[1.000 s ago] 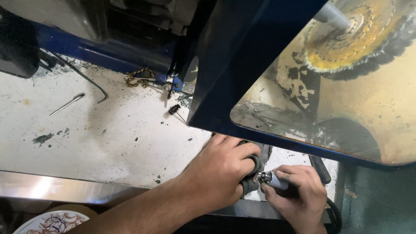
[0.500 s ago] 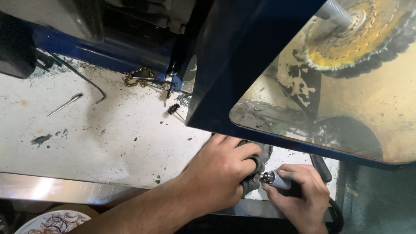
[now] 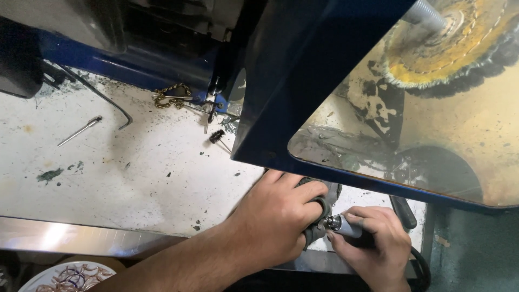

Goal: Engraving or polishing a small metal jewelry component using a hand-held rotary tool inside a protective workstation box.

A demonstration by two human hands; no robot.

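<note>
— While the left hand point(image 3: 278, 216) clamps a small grey piece point(image 3: 319, 224), what is the right doing?
— The right hand point(image 3: 373, 246) grips a slim metal-tipped rotary tool point(image 3: 340, 224) against it, over the speckled white desk point(image 3: 135, 173) edge.

L hand point(image 3: 278, 216) grips small grey piece point(image 3: 319, 208); R hand point(image 3: 373, 243) holds rotary tool point(image 3: 346, 226) tip against it.

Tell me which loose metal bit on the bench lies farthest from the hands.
The thin metal pin at far left, alone on the white bench. The chain and small brush bit lie nearer the blue guard, closer to both hands.
</note>
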